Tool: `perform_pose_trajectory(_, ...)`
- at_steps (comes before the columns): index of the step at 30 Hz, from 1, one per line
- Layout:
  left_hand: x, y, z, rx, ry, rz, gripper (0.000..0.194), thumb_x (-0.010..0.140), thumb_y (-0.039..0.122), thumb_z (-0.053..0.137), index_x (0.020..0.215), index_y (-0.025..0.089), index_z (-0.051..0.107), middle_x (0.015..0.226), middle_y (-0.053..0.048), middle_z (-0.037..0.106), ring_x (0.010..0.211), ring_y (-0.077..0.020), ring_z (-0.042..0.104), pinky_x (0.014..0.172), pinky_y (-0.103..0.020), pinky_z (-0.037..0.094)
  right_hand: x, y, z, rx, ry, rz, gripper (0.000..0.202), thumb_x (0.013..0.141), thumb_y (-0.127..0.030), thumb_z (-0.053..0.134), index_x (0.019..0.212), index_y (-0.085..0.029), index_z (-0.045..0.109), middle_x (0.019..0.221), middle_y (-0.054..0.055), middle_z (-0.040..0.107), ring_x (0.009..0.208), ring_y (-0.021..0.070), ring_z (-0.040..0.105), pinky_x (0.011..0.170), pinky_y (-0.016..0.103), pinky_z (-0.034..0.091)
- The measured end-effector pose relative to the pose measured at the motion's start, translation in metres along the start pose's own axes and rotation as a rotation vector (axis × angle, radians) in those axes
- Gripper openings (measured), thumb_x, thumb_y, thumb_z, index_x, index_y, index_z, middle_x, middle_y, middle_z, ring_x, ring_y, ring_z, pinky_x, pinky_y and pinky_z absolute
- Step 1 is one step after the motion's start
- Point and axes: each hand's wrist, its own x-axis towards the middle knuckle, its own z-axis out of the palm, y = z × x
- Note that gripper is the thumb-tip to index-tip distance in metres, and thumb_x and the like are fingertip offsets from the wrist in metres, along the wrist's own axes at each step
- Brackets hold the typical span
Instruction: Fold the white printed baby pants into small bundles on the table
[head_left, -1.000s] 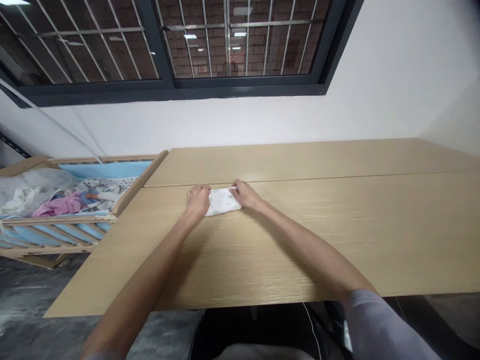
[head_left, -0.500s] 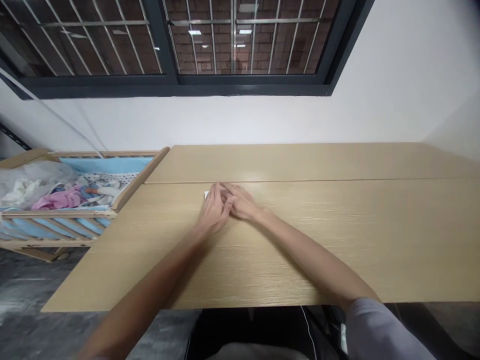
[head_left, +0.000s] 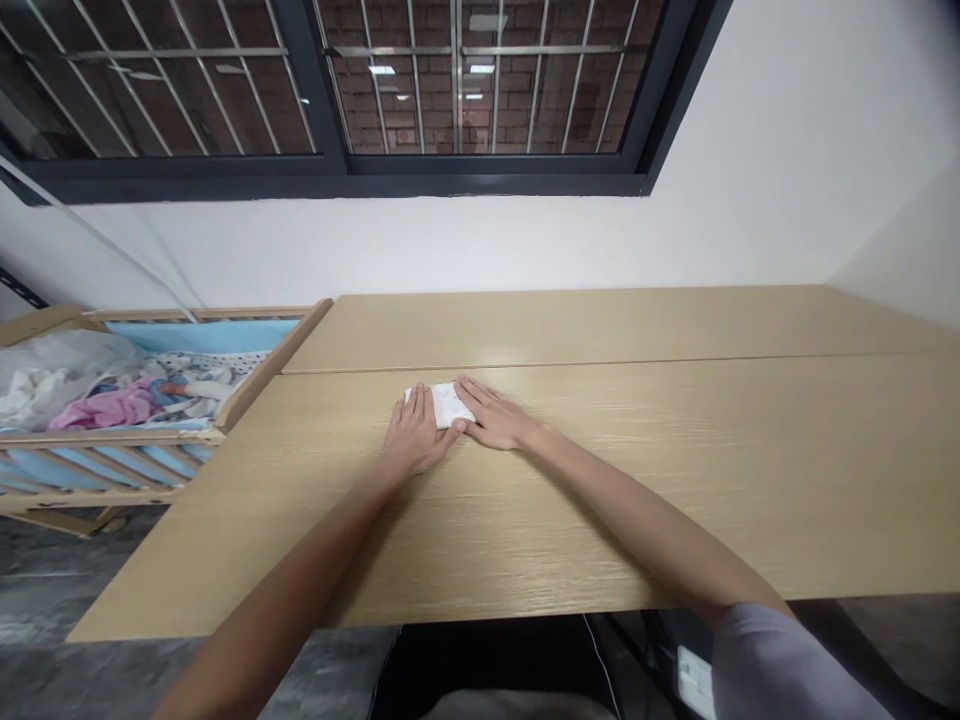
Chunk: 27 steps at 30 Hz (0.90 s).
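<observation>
One folded white cloth [head_left: 448,406] lies under two flattened hands, left hand [head_left: 418,433] and right hand [head_left: 495,415], fingers extended.

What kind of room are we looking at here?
Probably a nursery or baby's room in a home, though a staged one is possible: a slatted wooden crib holds heaped cloths, beside a long table under a barred window.
</observation>
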Motion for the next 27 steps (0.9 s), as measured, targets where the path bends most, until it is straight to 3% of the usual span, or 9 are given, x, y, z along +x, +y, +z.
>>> perform_pose_trajectory(3, 0.003, -0.009, -0.013, -0.031, -0.042, 0.088, 0.107, 0.079, 0.076, 0.058, 0.154, 0.008, 0.024, 0.159, -0.028, 0.033, 0.148, -0.0423, 0.031, 0.119, -0.059, 0.024, 0.0, 0.002, -0.003, 0.023, 0.03, -0.061, 0.082, 0.098, -0.06, 0.044, 0.16, -0.009, 0.023, 0.167, 0.021, 0.016, 0.155, 0.0329, 0.017, 0.124, 0.052, 0.021)
perform_pose_trajectory(6, 0.008, -0.019, -0.021, -0.126, -0.068, 0.06, 0.107, 0.071, 0.069, 0.07, 0.152, 0.012, 0.028, 0.153, -0.025, 0.044, 0.142, -0.0415, 0.041, 0.115, -0.056, 0.032, 0.004, 0.006, -0.005, 0.089, 0.017, -0.08, 0.087, 0.09, -0.055, 0.06, 0.159, -0.012, 0.028, 0.164, 0.021, 0.026, 0.151, 0.0346, 0.027, 0.121, 0.051, 0.027)
perform_pose_trajectory(12, 0.013, -0.025, -0.019, -0.251, 0.021, 0.007, 0.049, 0.083, 0.026, 0.058, 0.131, 0.015, 0.054, 0.141, -0.017, 0.057, 0.134, -0.0319, 0.05, 0.116, -0.048, 0.035, 0.023, 0.017, 0.001, 0.283, 0.171, -0.046, 0.066, 0.079, -0.02, 0.062, 0.143, -0.013, 0.049, 0.142, 0.018, 0.058, 0.128, 0.0289, 0.056, 0.109, 0.045, 0.042)
perform_pose_trajectory(14, 0.014, -0.023, -0.024, -0.302, 0.071, -0.022, 0.036, 0.086, 0.024, 0.052, 0.121, 0.017, 0.061, 0.142, -0.015, 0.056, 0.138, -0.0315, 0.047, 0.118, -0.049, 0.032, 0.03, 0.017, 0.001, 0.405, 0.233, 0.012, 0.057, 0.079, -0.019, 0.06, 0.136, -0.013, 0.054, 0.129, 0.016, 0.066, 0.115, 0.0268, 0.062, 0.101, 0.043, 0.047)
perform_pose_trajectory(16, 0.014, -0.021, -0.035, -0.373, 0.101, -0.064, 0.03, 0.09, 0.03, 0.05, 0.112, 0.017, 0.065, 0.134, -0.015, 0.062, 0.133, -0.0329, 0.051, 0.114, -0.05, 0.038, 0.037, 0.013, -0.006, 0.599, 0.279, 0.077, 0.052, 0.081, -0.024, 0.06, 0.131, -0.015, 0.055, 0.115, 0.012, 0.07, 0.101, 0.0236, 0.066, 0.09, 0.039, 0.051)
perform_pose_trajectory(19, 0.013, -0.018, -0.05, -0.529, 0.063, -0.114, 0.039, 0.092, 0.044, 0.053, 0.118, 0.016, 0.06, 0.115, -0.011, 0.072, 0.108, -0.0289, 0.068, 0.094, -0.043, 0.055, 0.043, 0.006, -0.024, 0.843, 0.335, 0.212, 0.051, 0.082, -0.032, 0.062, 0.129, -0.018, 0.051, 0.092, 0.004, 0.069, 0.082, 0.0195, 0.065, 0.075, 0.033, 0.053)
perform_pose_trajectory(21, 0.012, -0.017, -0.054, -0.626, -0.008, -0.141, 0.049, 0.09, 0.049, 0.058, 0.126, 0.016, 0.053, 0.106, -0.01, 0.076, 0.093, -0.0247, 0.073, 0.079, -0.037, 0.059, 0.044, 0.002, -0.037, 0.886, 0.332, 0.313, 0.053, 0.081, -0.034, 0.065, 0.129, -0.02, 0.049, 0.083, 0.0, 0.064, 0.074, 0.0182, 0.063, 0.068, 0.031, 0.051)
perform_pose_trajectory(24, 0.007, -0.014, -0.047, -0.665, -0.103, -0.207, 0.054, 0.085, 0.048, 0.067, 0.124, 0.015, 0.05, 0.094, -0.01, 0.078, 0.081, -0.0242, 0.075, 0.068, -0.034, 0.059, 0.043, 0.002, -0.042, 0.828, 0.259, 0.411, 0.056, 0.076, -0.037, 0.075, 0.124, -0.019, 0.052, 0.09, 0.002, 0.063, 0.077, 0.0178, 0.062, 0.069, 0.03, 0.052)
perform_pose_trajectory(27, 0.001, -0.009, -0.035, -0.562, -0.142, -0.274, 0.058, 0.078, 0.046, 0.074, 0.121, 0.015, 0.051, 0.099, -0.013, 0.077, 0.087, -0.0285, 0.075, 0.07, -0.035, 0.057, 0.045, 0.008, -0.027, 0.765, 0.195, 0.408, 0.05, 0.072, -0.036, 0.08, 0.112, -0.018, 0.056, 0.1, 0.005, 0.063, 0.081, 0.0163, 0.061, 0.07, 0.029, 0.052)
